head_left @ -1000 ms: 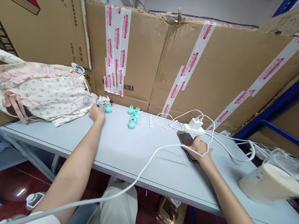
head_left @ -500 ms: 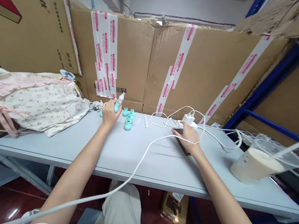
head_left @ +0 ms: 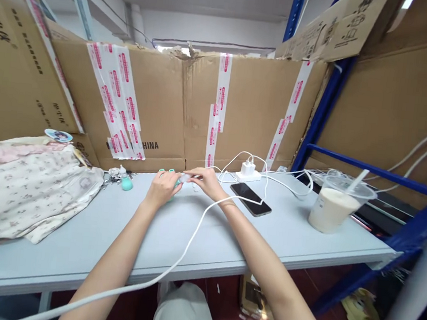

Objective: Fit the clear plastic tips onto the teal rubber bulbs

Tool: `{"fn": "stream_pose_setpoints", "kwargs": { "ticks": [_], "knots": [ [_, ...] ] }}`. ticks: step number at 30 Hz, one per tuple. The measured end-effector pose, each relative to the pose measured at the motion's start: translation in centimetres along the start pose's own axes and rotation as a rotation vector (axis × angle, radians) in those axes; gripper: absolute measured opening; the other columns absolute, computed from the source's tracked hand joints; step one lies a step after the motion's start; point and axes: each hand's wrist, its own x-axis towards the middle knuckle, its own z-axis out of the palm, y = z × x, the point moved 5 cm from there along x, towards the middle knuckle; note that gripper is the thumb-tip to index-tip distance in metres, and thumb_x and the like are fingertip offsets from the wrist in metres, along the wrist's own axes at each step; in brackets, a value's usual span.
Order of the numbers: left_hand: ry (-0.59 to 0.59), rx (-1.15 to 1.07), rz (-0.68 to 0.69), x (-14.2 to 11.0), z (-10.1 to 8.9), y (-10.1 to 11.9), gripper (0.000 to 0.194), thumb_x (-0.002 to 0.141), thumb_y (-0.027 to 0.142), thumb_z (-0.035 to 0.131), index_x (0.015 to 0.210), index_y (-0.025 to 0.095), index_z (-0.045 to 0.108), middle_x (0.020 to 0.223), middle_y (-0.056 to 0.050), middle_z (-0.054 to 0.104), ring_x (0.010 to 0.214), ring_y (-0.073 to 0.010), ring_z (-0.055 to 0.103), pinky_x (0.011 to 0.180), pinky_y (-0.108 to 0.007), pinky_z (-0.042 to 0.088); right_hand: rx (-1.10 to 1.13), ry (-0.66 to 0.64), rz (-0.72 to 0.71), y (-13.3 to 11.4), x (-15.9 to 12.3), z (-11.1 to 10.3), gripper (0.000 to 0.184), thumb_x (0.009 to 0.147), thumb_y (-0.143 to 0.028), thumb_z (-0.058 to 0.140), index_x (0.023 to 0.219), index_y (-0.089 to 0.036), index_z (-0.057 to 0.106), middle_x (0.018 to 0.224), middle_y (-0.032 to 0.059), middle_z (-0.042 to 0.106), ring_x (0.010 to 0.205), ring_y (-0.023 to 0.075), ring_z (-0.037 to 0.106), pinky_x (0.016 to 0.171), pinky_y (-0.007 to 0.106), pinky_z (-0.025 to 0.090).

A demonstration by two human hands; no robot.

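Observation:
Above the table (head_left: 122,232), my left hand (head_left: 160,189) is closed around a small bulb syringe (head_left: 184,178) with a teal bulb and a clear whitish nozzle. The nozzle points right, and the fingertips of my right hand (head_left: 207,182) pinch it. My fingers cover most of the teal bulb. Rims of other teal bulbs (head_left: 171,170) show just behind my left hand. Small clear pieces (head_left: 194,186) lie partly hidden under my right hand. Farther left, another teal bulb syringe (head_left: 127,183) stands upright with its nozzle on.
To the right lie a phone (head_left: 251,200), a white charger (head_left: 248,169) on a power strip and a lidded drink cup (head_left: 332,208). A white cable (head_left: 189,246) crosses before my arms. A floral cloth bag (head_left: 31,186) covers the left; cardboard (head_left: 166,104) walls the back.
My left hand has carried a bulb syringe rightward from beside the bag. My right hand has left the phone and moved left to its nozzle. The view has turned right.

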Motion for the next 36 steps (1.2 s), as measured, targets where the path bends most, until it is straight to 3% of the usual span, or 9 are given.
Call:
{"fn": "stream_pose_setpoints", "kwargs": {
  "ticks": [6,11,13,16,20,23,26,32,36],
  "knots": [
    [0.083,-0.04,-0.059,0.6,0.5,1.4,0.019,0.089,0.026,0.044,0.098,0.019,0.059,0.082,-0.009,0.068,0.075,-0.0227,0.063,0.072,-0.035,0.042,-0.03,0.267,0.093,0.6,-1.6,-0.5,0.021,0.08,-0.038,0.062,0.091,-0.024,0.075,0.09,0.0044,0.074,0.082,0.019,0.067,0.081,0.032,0.051],
    [0.225,-0.198,-0.368,0.6,-0.5,1.3,0.018,0.092,0.034,0.042,0.097,0.022,0.054,0.081,-0.008,0.068,0.069,-0.0222,0.064,0.058,-0.031,0.04,0.354,0.545,0.309,1.4,-2.2,-0.7,0.034,0.071,-0.045,0.068,0.089,-0.017,0.073,0.088,0.0076,0.074,0.083,0.0212,0.066,0.077,0.033,0.052],
    [0.307,-0.31,-0.46,0.5,-1.2,1.1,0.017,0.092,0.036,0.041,0.097,0.023,0.05,0.083,-0.006,0.067,0.073,-0.0214,0.064,0.062,-0.03,0.042,0.567,0.471,0.341,1.9,-2.1,-0.3,0.038,0.071,-0.049,0.067,0.092,-0.017,0.072,0.092,0.0084,0.073,0.089,0.0205,0.064,0.075,0.031,0.051],
    [0.377,-0.467,-0.46,0.5,-1.8,1.4,0.014,0.09,0.034,0.043,0.093,0.022,0.048,0.083,-0.004,0.065,0.076,-0.0184,0.062,0.07,-0.029,0.044,0.788,0.319,0.352,2.6,-2.1,0.5,0.034,0.068,-0.048,0.069,0.091,-0.022,0.071,0.1,0.0049,0.069,0.093,0.0165,0.059,0.071,0.025,0.048],
    [0.321,-0.515,-0.484,0.5,-1.2,1.7,0.022,0.08,0.04,0.061,0.083,0.021,0.051,0.068,0.002,0.06,0.065,-0.0151,0.058,0.067,-0.025,0.043,0.936,0.182,0.361,3.1,-2.3,2.0,0.023,0.067,-0.04,0.07,0.082,-0.022,0.07,0.092,0.0014,0.065,0.078,0.0111,0.052,0.062,0.021,0.04],
    [0.278,-0.495,-0.49,0.4,-0.5,1.6,0.034,0.075,0.043,0.068,0.101,0.023,0.058,0.072,0.002,0.064,0.068,-0.0158,0.061,0.068,-0.025,0.043,1.033,0.081,0.36,3.0,-2.3,3.2,0.021,0.068,-0.038,0.068,0.081,-0.021,0.066,0.084,0.0007,0.062,0.072,0.01,0.051,0.062,0.021,0.038],
    [0.262,-0.417,-0.381,0.5,-0.2,1.9,0.033,0.082,0.04,0.061,0.111,0.024,0.061,0.082,-0.002,0.068,0.077,-0.0174,0.063,0.072,-0.026,0.043,1.074,0.122,0.372,3.2,-2.4,3.5,0.022,0.068,-0.036,0.07,0.084,-0.022,0.062,0.081,-0.002,0.059,0.069,0.0083,0.051,0.064,0.021,0.038],
    [0.228,-0.294,-0.304,0.5,-0.1,2.2,0.025,0.089,0.038,0.049,0.095,0.024,0.069,0.097,-0.005,0.063,0.078,-0.0162,0.061,0.068,-0.026,0.041,0.85,0.215,0.467,4.4,-2.4,3.0,0.027,0.069,-0.04,0.068,0.081,-0.023,0.052,0.079,-0.0036,0.059,0.069,0.0092,0.056,0.065,0.022,0.041],
    [0.149,-0.246,-0.359,0.6,0.2,1.7,0.027,0.088,0.041,0.05,0.098,0.021,0.065,0.091,-0.006,0.068,0.079,-0.02,0.063,0.069,-0.028,0.041,0.505,0.324,0.276,3.3,-2.0,1.5,0.023,0.069,-0.041,0.067,0.078,-0.021,0.057,0.081,-0.0014,0.061,0.072,0.0115,0.057,0.066,0.024,0.044]
  ]
}}
